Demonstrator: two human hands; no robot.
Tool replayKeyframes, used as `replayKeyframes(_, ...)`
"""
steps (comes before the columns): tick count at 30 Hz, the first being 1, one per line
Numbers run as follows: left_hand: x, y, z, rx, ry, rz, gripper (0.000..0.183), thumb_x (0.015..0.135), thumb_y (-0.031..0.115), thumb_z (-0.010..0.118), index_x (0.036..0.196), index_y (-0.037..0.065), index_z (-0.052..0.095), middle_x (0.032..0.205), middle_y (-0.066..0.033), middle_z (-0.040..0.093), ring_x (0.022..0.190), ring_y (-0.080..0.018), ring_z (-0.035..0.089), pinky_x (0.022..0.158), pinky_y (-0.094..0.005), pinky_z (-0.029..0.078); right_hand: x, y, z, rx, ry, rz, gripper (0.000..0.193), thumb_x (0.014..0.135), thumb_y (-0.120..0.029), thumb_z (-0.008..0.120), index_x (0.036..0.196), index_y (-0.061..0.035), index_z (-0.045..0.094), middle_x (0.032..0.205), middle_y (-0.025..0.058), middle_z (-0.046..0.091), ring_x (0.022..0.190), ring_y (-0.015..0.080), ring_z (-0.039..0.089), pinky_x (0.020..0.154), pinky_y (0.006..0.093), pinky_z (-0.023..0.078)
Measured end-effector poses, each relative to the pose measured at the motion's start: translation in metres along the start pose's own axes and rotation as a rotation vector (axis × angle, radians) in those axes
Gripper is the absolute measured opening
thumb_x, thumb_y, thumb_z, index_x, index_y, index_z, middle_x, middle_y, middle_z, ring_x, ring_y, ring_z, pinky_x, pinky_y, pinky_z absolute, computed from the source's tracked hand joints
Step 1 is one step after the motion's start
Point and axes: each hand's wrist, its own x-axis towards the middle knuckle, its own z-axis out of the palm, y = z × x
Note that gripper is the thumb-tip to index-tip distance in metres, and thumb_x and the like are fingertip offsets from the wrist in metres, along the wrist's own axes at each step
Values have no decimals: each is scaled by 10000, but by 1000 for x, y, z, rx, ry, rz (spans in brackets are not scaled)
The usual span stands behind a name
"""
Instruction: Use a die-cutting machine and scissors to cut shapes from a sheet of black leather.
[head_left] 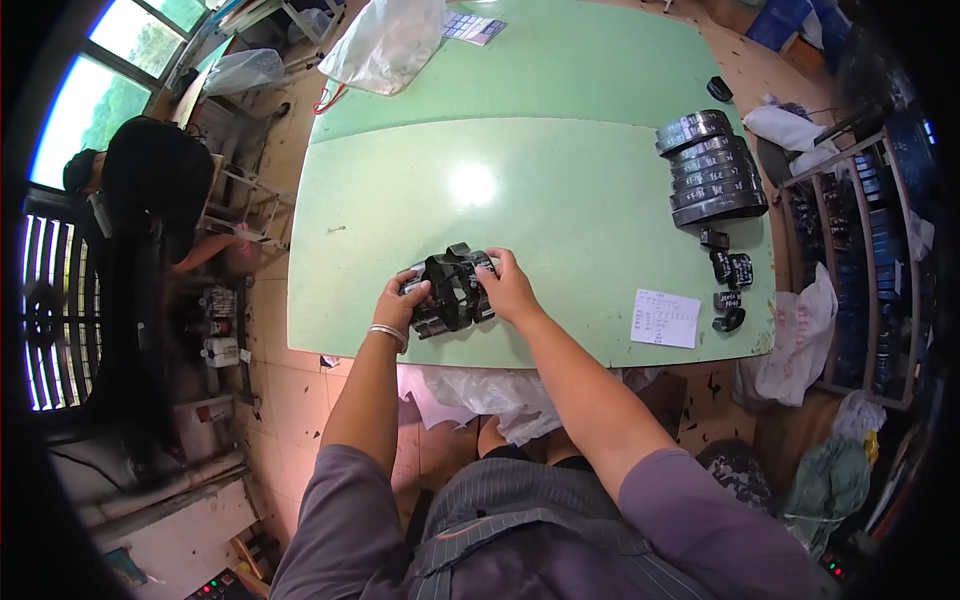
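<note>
Head view: left hand [402,300] and right hand [508,287] both grip a bundle of small black plastic parts [450,292] over pale green table [560,190], clear plastic bag [385,40] at far edge, contents unclear.

Both my forearms reach up from below; my left hand [402,300] and right hand [508,285] sit close together near the worktop's front edge, fingers curled.
</note>
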Motion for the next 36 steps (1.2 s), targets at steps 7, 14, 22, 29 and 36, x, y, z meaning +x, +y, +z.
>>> replayKeyframes(7, 7, 10, -3, 204, -41, 36, 741, 727, 138, 812, 1349, 8, 429, 1148, -172, 590, 986, -218, 612, 840, -326, 523, 2, -10, 42, 124, -129, 68, 416, 868, -158, 655, 1195, 14, 463, 936, 153, 663, 837, 206, 645, 734, 339, 509)
replayKeyframes(14, 10, 14, -14, 189, -89, 33, 629, 714, 90, 791, 1277, 2, 526, 1088, -142, 604, 950, -204, 611, 834, -314, 512, -1, -13, 48, 349, -125, 188, 400, 917, -125, 612, 1249, -3, 426, 977, 141, 622, 848, 171, 619, 747, 306, 514)
replayKeyframes(22, 68, -12, -62, 189, 9, 210, 585, 801, 133, 684, 1337, 61, 460, 1222, -157, 546, 1014, -258, 589, 844, -367, 530, -32, 20, -51, 938, 119, 119, 232, 933, -265, 569, 926, -37, 615, 726, 60, 633, 722, 170, 614, 690, 298, 484)
replayKeyframes(29, 110, 14, -83, 563, -404, 283, 715, 825, 606, 620, 1274, 59, 515, 1235, -126, 570, 955, -263, 596, 819, -408, 510, -208, 51, -218, 720, 611, 179, 197, 895, -235, 651, 909, -48, 589, 704, 11, 584, 629, 99, 527, 587, 261, 401)
replayKeyframes(36, -84, 15, 391, 687, -1452, 306, 723, 829, 606, 613, 1283, 55, 503, 1236, -126, 566, 956, -262, 595, 808, -401, 515, -472, 21, -295, 200, 961, -12, 299, 880, -281, 666, 984, -3, 630, 848, 64, 670, 731, 125, 601, 615, 301, 480)
